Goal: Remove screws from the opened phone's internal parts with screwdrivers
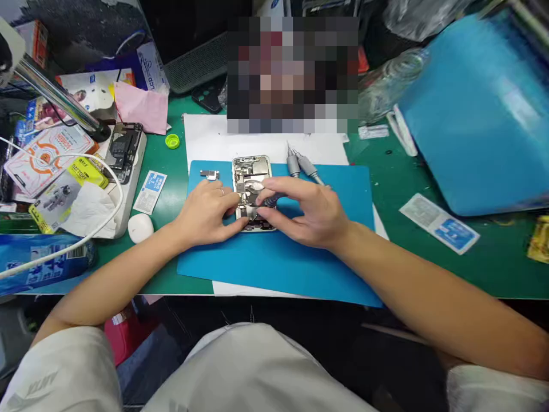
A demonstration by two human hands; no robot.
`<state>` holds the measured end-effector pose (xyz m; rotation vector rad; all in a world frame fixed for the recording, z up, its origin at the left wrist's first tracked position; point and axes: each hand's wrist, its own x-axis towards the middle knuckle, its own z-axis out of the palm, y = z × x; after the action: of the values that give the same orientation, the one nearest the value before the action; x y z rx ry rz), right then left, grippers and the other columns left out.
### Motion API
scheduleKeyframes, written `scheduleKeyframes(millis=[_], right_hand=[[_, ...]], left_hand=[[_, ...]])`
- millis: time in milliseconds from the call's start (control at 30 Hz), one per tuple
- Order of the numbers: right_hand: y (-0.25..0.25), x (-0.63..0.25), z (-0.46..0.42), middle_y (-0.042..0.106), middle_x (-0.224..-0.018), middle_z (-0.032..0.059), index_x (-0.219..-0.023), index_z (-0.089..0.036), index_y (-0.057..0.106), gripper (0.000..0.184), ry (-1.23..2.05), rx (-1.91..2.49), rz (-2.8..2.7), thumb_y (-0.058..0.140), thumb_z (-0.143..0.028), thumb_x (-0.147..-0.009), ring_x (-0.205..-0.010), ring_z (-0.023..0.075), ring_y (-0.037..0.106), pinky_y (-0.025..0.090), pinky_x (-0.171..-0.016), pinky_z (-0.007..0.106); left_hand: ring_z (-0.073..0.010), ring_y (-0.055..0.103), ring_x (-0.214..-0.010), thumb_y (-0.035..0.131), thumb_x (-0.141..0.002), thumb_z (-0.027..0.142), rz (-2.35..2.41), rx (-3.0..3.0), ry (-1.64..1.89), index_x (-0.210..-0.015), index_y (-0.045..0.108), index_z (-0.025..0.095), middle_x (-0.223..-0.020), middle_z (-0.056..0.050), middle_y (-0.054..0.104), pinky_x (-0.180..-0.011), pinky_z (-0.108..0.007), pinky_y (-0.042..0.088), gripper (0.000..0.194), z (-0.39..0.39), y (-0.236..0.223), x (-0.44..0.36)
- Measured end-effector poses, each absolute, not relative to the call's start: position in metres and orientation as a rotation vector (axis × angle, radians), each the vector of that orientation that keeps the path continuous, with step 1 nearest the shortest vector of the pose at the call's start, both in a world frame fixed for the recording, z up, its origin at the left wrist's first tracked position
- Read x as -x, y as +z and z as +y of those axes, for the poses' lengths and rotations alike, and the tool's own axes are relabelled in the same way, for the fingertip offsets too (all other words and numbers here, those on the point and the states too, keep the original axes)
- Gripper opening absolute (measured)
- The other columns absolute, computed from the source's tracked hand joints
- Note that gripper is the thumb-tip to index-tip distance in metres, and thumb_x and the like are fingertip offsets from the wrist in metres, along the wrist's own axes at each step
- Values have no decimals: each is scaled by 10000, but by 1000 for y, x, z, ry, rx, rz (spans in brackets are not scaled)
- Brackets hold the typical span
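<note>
An opened phone (252, 174) with its insides showing lies on a blue mat (278, 257) in the middle of the bench. My left hand (206, 212) rests on the mat with its fingers curled against the phone's left edge and lower end. My right hand (306, 212) covers the phone's lower right side, its fingers closed round a dark-handled tool (271, 200) whose tip is over the phone's interior. A small metal part (210, 174) lies on the mat left of the phone.
Two grey screwdrivers (300, 165) lie just beyond the phone. Another opened phone (122, 150) sits on a white pad at left, beside a lamp arm (55, 94), white cable and packets. A big blue box (476, 114) stands at right. Wipe sachets (441, 226) lie on the green mat.
</note>
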<state>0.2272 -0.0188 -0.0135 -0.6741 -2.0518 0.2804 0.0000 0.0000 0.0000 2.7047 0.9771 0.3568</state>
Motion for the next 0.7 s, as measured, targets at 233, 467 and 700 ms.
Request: scheduleKeyframes(millis=[233, 467, 700], right_hand=[[-11, -229, -18, 774, -1108, 74, -1481, -245, 450, 559, 263, 573, -2082, 660, -185, -967, -837, 189, 765, 674, -723, 346], [-3, -226, -20, 748, -926, 68, -1421, -192, 530, 470, 252, 486, -2083, 572, -77, -967, -824, 185, 729, 631, -727, 330], [0, -227, -20, 753, -924, 51, -1446, -263, 543, 515, 157, 535, -2090, 616, -126, -955, -786, 184, 722, 616, -682, 327]], left_hand=[[-207, 544, -738, 617, -950, 434, 987, -2697, 342, -706, 498, 213, -725, -14, 647, -701, -375, 308, 349, -1, 1, 1], [-194, 530, -719, 599, -954, 426, 970, -2691, 397, -714, 516, 210, -702, -6, 626, -698, -372, 324, 333, -1, -1, 2], [-192, 533, -711, 594, -966, 435, 972, -2692, 410, -714, 515, 208, -701, -9, 634, -687, -373, 320, 348, -1, -3, 2]])
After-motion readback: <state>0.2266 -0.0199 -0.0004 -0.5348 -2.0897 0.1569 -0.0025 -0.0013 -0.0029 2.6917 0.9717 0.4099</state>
